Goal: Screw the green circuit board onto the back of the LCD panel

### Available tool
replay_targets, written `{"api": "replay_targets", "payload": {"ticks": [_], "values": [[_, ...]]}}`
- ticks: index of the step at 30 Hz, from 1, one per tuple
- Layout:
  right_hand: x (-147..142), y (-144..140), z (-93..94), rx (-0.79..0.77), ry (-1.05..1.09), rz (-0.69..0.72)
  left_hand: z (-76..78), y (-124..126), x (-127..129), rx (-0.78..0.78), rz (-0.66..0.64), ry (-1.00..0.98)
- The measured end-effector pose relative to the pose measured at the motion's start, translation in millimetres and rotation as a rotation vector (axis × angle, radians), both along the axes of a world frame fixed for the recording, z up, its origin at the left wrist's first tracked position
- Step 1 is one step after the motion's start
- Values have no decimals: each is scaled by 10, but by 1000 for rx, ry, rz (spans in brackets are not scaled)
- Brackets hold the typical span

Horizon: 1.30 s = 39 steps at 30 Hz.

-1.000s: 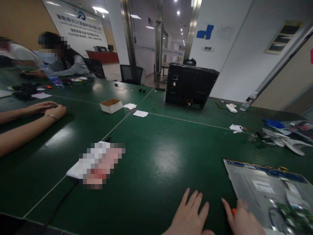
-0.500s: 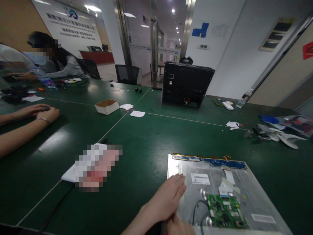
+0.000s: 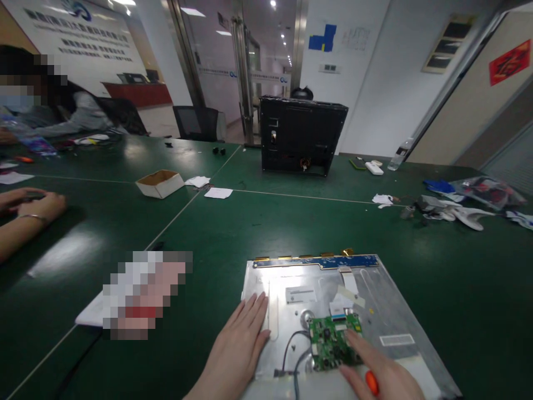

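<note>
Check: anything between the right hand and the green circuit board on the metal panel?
Nothing visible. The right hand has its index finger already on the green circuit board, with an orange-handled tool tucked in its grip. The left hand lies flat on the metal panel to the board's left, clear of it.

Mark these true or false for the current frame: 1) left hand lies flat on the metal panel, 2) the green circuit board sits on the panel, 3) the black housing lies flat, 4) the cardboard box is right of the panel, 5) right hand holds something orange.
1) True: the left hand lies palm-down on the metal panel, at its left edge.
2) True: the green circuit board sits on the panel.
3) False: the black housing stands upright at the far side of the table.
4) False: the cardboard box is far left of it.
5) True: the right hand holds something orange, mostly hidden, and touches the board.
</note>
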State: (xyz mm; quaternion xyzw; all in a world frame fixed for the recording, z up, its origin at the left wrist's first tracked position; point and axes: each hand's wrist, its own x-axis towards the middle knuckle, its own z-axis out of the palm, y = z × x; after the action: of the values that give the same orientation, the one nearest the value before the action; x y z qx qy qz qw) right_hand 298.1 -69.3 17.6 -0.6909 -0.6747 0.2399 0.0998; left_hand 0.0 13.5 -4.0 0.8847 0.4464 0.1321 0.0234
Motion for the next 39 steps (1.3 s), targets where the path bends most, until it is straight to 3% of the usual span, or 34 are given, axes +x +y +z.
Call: {"api": "replay_targets", "payload": {"ticks": [3, 7, 15, 22, 27, 31, 34, 36, 39], "values": [[417, -4, -74, 29, -118, -175, -79, -6, -112, 46, 55, 58], [625, -5, -184, -79, -248, -299, -102, 21, -263, 48, 49, 99], [413, -33, -272, -109, -261, -226, -63, 76, -402, 104, 88, 198], [125, -78, -295, -117, -239, -217, -136, 109, -320, 175, 272, 249], [-130, -133, -379, -57, -322, -292, -227, 174, -293, 217, 369, 216], [-121, -142, -337, -101, -274, -260, -245, 214, -314, 204, 399, 168], [5, -109, -281, -132, -235, -212, -187, 212, -342, 163, 370, 98], [84, -52, -248, -47, -249, -208, -112, 188, -358, 122, 306, 20], [137, 110, -186, 23, -201, -87, 28, 126, -368, 14, 194, -119]]}}
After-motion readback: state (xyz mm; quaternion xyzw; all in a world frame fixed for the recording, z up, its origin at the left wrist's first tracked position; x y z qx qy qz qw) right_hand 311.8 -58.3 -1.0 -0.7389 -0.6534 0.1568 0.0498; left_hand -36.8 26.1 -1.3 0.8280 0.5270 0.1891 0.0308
